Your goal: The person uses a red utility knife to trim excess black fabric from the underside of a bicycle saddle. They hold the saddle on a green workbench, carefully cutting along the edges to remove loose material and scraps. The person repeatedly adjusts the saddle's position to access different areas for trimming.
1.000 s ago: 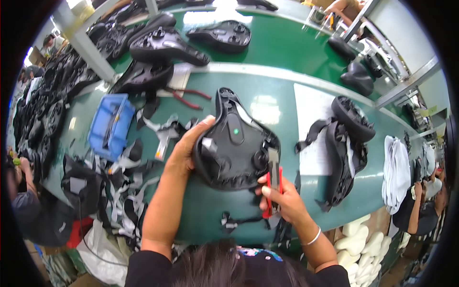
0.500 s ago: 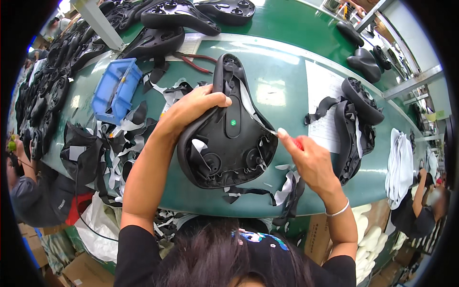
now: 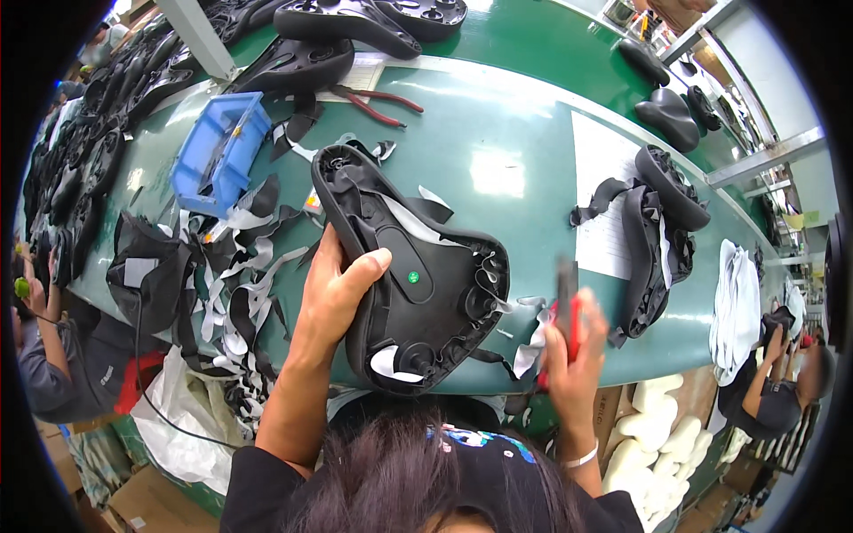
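Note:
Upside down, a black bicycle saddle [image 3: 435, 284] shows its underside, with a green round sticker, dark round fittings and gathered cover fabric along its rim. My left hand [image 3: 342, 284] is closed on the saddle's left edge, thumb inside, and holds it tilted with the nose toward the far left. White lining strips poke out inside the saddle. To its right, apart from it, my right hand [image 3: 573, 360] is closed around red-handled pliers [image 3: 566, 298], their dark head pointing away and blurred. Black and white fabric scraps [image 3: 533, 346] lie beside that hand.
A blue bin [image 3: 218, 155] and other red-handled pliers [image 3: 378, 102] lie beyond the saddle. Fabric scraps [image 3: 240, 284] heap on the left. More saddles [image 3: 653, 249] rest by a paper sheet [image 3: 600, 204] on the right. People work at both sides.
The saddle has turned anticlockwise and come nearer, its nose now to the left. My right hand has drawn back from its rim with the pliers. My left hand has shifted nearer.

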The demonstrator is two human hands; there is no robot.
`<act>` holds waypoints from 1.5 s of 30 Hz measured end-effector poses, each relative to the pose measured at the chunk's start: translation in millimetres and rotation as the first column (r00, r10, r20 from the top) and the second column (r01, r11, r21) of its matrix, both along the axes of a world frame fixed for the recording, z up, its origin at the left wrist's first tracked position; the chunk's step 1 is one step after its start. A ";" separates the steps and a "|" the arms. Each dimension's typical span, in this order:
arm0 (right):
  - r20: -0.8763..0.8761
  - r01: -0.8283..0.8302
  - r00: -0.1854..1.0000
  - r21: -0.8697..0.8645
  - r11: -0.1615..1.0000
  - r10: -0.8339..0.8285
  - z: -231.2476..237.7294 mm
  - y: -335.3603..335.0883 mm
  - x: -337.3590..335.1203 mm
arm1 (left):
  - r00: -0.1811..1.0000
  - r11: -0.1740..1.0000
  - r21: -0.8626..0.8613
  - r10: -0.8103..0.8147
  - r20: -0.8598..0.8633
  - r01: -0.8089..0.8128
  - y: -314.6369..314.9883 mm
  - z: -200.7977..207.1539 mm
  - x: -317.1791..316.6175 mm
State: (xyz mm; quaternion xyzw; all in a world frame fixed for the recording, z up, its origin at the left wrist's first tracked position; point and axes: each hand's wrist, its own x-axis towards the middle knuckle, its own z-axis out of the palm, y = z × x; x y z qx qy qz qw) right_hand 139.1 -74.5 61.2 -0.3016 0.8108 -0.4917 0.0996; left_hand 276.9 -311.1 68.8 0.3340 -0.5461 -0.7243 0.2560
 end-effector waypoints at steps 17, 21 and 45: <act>0.105 -0.340 0.928 -0.150 0.929 0.356 24.8 -58.4 -22.3 | 0.888 0.218 -0.866 -0.212 0.408 0.450 13.4 -3.3 -68.1; -0.233 -0.329 0.903 0.166 0.930 0.361 4.3 -6.0 -54.2 | 0.899 0.343 -0.851 -0.329 0.288 0.398 2.8 -23.3 -83.3; -0.431 -0.061 0.736 0.727 0.684 0.523 33.3 -24.7 -2.8 | 0.961 0.515 -0.831 0.267 -0.077 -0.209 -44.0 -15.6 -94.1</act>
